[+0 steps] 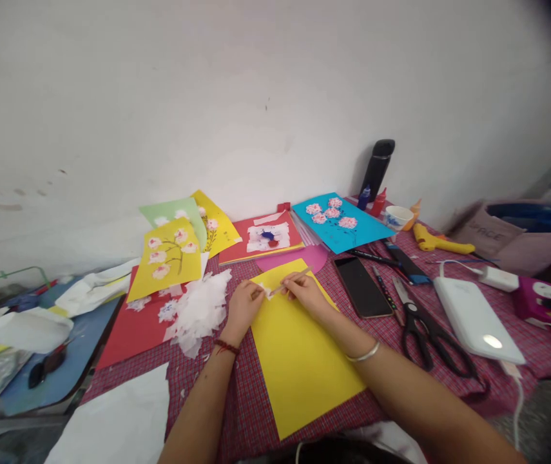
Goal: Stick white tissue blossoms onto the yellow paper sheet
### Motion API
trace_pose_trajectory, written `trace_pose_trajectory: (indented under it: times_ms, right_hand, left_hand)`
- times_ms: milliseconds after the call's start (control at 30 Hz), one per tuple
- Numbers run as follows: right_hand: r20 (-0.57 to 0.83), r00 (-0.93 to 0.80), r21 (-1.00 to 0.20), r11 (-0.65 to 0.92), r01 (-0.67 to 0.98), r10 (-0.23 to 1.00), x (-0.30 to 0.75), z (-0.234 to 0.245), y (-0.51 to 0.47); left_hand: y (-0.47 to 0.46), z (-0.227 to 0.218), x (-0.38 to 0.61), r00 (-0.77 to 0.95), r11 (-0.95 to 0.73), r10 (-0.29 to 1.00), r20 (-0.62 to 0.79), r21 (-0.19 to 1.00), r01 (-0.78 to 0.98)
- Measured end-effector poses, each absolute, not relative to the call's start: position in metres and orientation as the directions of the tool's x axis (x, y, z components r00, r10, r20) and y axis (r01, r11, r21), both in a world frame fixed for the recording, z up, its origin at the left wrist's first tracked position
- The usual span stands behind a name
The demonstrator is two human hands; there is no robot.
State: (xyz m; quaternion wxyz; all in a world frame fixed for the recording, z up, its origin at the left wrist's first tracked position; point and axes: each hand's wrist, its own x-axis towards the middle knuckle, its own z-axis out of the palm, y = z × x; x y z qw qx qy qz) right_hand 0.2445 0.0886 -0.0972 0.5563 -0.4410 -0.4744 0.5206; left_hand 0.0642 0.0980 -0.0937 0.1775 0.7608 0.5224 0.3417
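- Currently, left hand: fingertips pinched on small white tissue scrap.
- Right hand: fingers closed around slender pale stick.
- Both: near twelve o'clock of rectangular yellow paper sheet.

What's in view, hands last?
yellow sheet: one, yellow, front middle
stick: one, pale, in right hand
scraps: many, white, left
red sheet: one, red, left
white sheet: one, white, front left
board: one, blue, far left
flower cards: four, yellow/green/blue, back
smeared paper: one, white, on red stack
phone: one, black, right
scissors: one, black-handled, right
power bank: one, white, right
glue gun: one, yellow, right
bowl: one, white-blue, right
paint bottles: three, blue/red/orange, right
flask: one, black, right
socket box: one, purple, far right
tablecloth: one, red checked, beneath
left hand: one, bare, at yellow sheet
right hand: one, bare, holding stick
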Motion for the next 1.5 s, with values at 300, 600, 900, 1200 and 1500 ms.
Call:
trace_pose_trajectory:
  times_ms: [300, 600, 900, 1200, 1500]
  right_hand:
    - [0.174, -0.063, -0.985, 0.172, -0.033, 0.983, 0.241, -0.107, 0.092]
    - [0.219, -0.081, -0.964, 0.228, 0.135, 0.972, 0.233, -0.114, 0.092]
    - [0.313, -0.101, -0.916, 0.328, 0.229, 0.944, 0.229, -0.105, 0.084]
    - [0.122, 0.182, -0.98, 0.147, -0.133, 0.976, 0.246, -0.105, 0.089]
    - [0.093, 0.118, -0.99, 0.104, -0.099, 0.989, 0.246, -0.107, 0.089]
  left_hand:
    - [0.121, -0.112, 0.058, 0.112, -0.223, 0.975, 0.194, 0.777, 0.589]
    - [0.115, -0.105, 0.057, 0.094, -0.215, 0.976, 0.197, 0.78, 0.588]
    - [0.107, -0.104, 0.056, -0.009, -0.144, 0.987, 0.163, 0.894, 0.424]
    - [0.056, -0.027, -0.003, -0.328, -0.269, 0.884, 0.332, 0.937, 0.224]
    - [0.001, -0.03, -0.094, -0.329, -0.018, 0.897, 0.295, 0.769, 0.639]
